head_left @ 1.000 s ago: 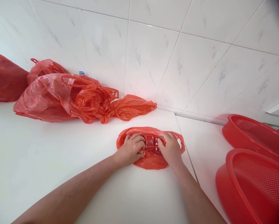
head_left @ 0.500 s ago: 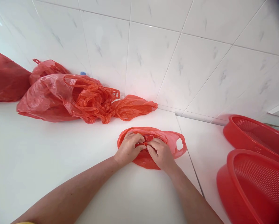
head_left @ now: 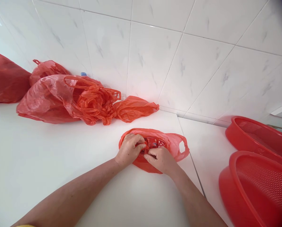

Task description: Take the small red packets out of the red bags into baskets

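Two hands of mine work close together in the head view, the only view I have, over the mouth of a red plastic bag [head_left: 148,166] that lies open on the white counter [head_left: 48,148]. A second ago they stood apart, one at each side of the opening; then they came together and hid most of the printed red packet [head_left: 152,142] inside. Now that packet shows again, lying in the bag just beyond my right hand [head_left: 163,158], whose thumb and forefinger have drawn slightly down and toward me. My left hand [head_left: 130,148] stays on the left of the opening, fingers curled, its thumb near the right fingertips. Something red lies at my fingertips, but I cannot tell whether it is bag film or packet, nor whether either hand is firmly clamped on it. The bag's right handle [head_left: 186,150], which my right hand partly covered at first, is now spread flat and free on the counter. I take this as a shift from spanning the opening to finer fingertip work at one spot, with the packet uncovered but not lifted out.
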{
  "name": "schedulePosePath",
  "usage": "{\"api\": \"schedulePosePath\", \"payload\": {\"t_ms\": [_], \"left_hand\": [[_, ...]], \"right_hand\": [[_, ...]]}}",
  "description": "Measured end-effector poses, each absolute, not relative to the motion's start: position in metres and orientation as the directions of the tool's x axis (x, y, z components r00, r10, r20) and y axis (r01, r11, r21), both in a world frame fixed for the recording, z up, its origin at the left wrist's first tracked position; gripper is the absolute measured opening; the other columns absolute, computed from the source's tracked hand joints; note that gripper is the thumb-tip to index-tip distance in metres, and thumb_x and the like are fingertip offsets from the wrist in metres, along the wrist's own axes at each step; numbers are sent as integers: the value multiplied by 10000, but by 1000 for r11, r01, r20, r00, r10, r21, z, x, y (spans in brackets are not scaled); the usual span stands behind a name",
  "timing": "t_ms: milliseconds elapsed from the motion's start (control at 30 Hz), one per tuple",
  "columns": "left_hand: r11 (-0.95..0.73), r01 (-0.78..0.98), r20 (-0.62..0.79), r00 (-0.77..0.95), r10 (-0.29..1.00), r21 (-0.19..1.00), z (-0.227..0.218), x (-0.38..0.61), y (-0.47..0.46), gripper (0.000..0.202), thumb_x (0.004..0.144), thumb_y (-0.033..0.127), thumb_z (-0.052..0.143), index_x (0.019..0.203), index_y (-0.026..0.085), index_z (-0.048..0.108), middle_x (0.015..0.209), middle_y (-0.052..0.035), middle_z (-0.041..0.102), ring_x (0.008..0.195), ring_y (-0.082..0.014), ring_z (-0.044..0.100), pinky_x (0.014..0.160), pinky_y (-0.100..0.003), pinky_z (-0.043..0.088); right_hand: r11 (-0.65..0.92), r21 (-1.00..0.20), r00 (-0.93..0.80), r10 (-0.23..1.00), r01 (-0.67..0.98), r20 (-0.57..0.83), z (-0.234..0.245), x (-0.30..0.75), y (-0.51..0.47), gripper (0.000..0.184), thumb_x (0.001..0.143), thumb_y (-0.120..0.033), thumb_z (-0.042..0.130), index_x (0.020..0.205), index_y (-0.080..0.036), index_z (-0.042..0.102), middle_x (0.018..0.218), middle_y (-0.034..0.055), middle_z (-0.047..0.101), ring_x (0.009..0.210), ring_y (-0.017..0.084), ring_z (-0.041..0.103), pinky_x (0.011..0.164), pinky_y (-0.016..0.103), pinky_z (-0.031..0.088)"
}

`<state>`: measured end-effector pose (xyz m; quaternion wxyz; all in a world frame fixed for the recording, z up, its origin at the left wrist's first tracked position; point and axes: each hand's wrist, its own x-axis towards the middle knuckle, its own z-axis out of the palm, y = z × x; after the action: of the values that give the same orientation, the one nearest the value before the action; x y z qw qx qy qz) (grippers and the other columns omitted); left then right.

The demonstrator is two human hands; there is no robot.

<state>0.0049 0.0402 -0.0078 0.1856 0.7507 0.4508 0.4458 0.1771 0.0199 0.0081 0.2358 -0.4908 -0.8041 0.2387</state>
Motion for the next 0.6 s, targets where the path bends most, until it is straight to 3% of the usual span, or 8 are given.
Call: {"api": "schedulePosePath", "payload": {"t_ms": [167, 400, 600], "left_hand": [[-509, 504, 483, 195, 854, 697, -5, 6, 38, 129, 782, 144, 536, 671, 199, 502, 685, 49, 608, 688, -121, 532, 795, -303, 435], [-512, 484, 468, 220, 856, 709, -8, 4, 39, 95, 814, 172, 520, 734, 207, 555, 730, 34, 637, 739, -134, 556, 842, -319, 433], [-502, 489, 458, 217, 862, 714, -10, 3, 40, 147, 837, 185, 494, 924, 228, 604, 828, 20, 675, 842, -152, 594, 864, -322, 448]], "right_hand": [[357, -678, -338, 926, 642, 168, 7, 179, 24, 221, 773, -385, 570, 657, -217, 486, 582, -44, 515, 537, 108, 448, 501, 238, 358], [358, -696, -341, 924, 622, 171, 2, 177, 25, 251, 812, -312, 503, 630, -212, 363, 567, -56, 396, 526, 98, 360, 486, 228, 304], [373, -713, -327, 922, 594, 210, 2, 179, 27, 207, 823, -272, 462, 646, -213, 373, 577, -53, 406, 532, 101, 369, 499, 229, 312]]}}
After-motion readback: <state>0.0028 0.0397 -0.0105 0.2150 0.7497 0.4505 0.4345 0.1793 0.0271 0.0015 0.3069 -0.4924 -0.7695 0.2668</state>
